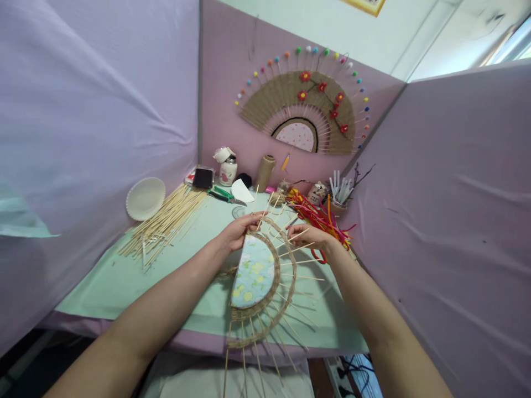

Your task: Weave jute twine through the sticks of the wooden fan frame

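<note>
A half-made fan [255,273] lies before me: a half-round of pale blue floral fabric, jute twine woven around it, and thin bamboo sticks fanning out. My left hand [240,229] pinches the top edge of the fan, fingers closed on the woven twine and a stick. My right hand [309,235] is closed on the sticks and twine at the fan's upper right. The fan hangs partly over the table's near edge.
A bundle of bamboo sticks [166,224] and a white paper plate [145,198] lie at left. Green pliers [224,194], a jar [228,170], a twine spool [265,171] and red-orange strips [321,218] stand at the back. A finished fan [305,110] hangs on the purple partition.
</note>
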Motion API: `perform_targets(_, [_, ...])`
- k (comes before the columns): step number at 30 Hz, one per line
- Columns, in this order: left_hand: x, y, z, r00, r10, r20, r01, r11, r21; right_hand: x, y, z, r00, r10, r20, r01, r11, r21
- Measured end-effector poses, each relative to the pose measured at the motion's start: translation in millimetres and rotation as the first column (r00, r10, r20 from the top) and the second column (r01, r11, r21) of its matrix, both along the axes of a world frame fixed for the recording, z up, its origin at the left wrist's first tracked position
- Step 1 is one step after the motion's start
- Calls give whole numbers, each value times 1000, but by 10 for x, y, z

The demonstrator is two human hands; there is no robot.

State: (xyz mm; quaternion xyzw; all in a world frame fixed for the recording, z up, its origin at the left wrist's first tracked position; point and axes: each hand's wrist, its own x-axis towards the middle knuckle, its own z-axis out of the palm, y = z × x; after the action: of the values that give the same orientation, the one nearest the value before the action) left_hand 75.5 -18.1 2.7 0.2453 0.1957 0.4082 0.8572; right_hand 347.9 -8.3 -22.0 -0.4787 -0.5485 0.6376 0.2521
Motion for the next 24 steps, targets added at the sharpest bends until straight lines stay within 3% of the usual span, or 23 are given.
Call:
perform_targets(4, [-29, -25, 48, 998, -11, -60, 14, 999, 42, -34, -137, 6, 999, 25, -27, -25, 999, -24])
perform_targets(10, [-39, 28, -8, 983, 67, -172, -51, 994, 99, -30, -109, 48, 994, 98, -41, -99, 995, -12])
perform_targets(13, [-23, 37, -30, 985, 111, -131, -101, 991, 83, -4, -82, 73, 992, 121, -39, -121, 993, -3])
perform_targets(17, [-26, -5, 11, 1000, 18, 11, -18, 999, 35, 10, -73, 121, 984, 147, -99, -149, 989, -13])
perform_targets(24, [-74, -33, 40, 998, -11, 63, 8, 999, 48, 25, -46, 208, 995, 58, -85, -54, 997, 51])
